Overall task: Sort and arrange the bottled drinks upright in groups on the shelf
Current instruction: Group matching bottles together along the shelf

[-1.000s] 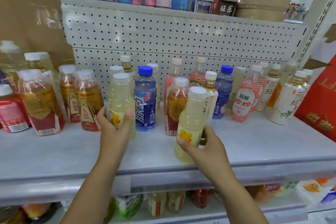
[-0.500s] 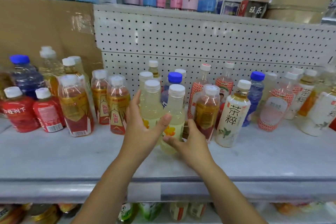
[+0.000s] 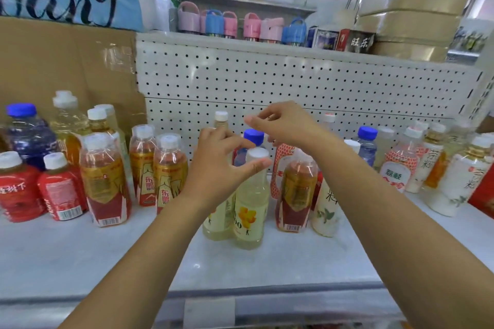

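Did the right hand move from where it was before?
Yes. The right hand went up, from low on the pale yellow bottle to above the blue cap.

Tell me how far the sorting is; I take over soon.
Done: red bottles and amber tea bottles stand grouped at left. In hand: the left hand arches over two pale yellow bottles, paired upright; the right hand holds nothing. Left: a stray amber bottle and blue-capped bottles stand mixed among others.
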{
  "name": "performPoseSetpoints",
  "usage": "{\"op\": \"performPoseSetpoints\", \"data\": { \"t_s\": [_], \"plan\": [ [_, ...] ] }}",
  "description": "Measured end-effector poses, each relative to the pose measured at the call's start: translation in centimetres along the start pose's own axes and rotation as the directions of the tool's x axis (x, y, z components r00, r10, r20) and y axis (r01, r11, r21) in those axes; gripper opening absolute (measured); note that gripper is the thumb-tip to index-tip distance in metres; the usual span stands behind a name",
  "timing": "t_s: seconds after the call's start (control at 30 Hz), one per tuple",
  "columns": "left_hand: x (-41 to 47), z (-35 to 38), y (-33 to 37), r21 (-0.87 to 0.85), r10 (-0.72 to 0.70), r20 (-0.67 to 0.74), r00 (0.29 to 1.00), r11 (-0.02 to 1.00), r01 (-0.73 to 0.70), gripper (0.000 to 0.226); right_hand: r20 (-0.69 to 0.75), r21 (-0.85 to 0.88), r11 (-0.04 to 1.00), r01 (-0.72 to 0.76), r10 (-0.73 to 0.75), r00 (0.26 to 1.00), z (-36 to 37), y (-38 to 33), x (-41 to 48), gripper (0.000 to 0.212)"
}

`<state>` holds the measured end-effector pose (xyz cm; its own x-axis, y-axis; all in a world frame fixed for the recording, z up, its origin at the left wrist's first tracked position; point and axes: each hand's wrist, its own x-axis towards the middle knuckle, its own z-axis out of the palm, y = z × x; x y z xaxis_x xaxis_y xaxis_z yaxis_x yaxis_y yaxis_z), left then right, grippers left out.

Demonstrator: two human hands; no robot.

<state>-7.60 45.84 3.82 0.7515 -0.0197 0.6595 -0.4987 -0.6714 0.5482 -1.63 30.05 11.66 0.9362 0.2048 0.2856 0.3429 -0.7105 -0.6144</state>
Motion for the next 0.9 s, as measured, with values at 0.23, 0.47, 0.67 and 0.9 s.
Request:
{"op": "performPoseSetpoints", "data": {
  "t_s": [0.23,0.47,0.67,0.9],
  "plan": [
    [0.0,-0.1,-0.1,-0.039,-0.011,0.021,1.0,0.999,0.012,0.047,0.102,-0.14,0.99,0.02,-0.006,0.995,1.5,0.8,2.1,0.056],
    [-1.3,0.9,-0.5,0.032,-0.072,0.025,0.997,0.997,0.071,0.086,-0.152,0.043,0.999,0.028,-0.021,0.988,0.1,0.9,1.1,0.043],
    [-5.6,3.8,-0.7,-0.125,-0.217,-0.178,0.96,0.972,0.197,0.127,-0.533,0.233,0.948,0.216,-0.062,0.844,-5.2,-1.1,-1.6,0.029],
    [-8.2,7.5,-1.8,-0.16,-0.546,-0.093,0.833,0.834,0.528,0.16,-0.742,0.271,0.904,0.331,-0.023,0.67,-9.6,-1.5,-5.6,0.034]
  ]
}}
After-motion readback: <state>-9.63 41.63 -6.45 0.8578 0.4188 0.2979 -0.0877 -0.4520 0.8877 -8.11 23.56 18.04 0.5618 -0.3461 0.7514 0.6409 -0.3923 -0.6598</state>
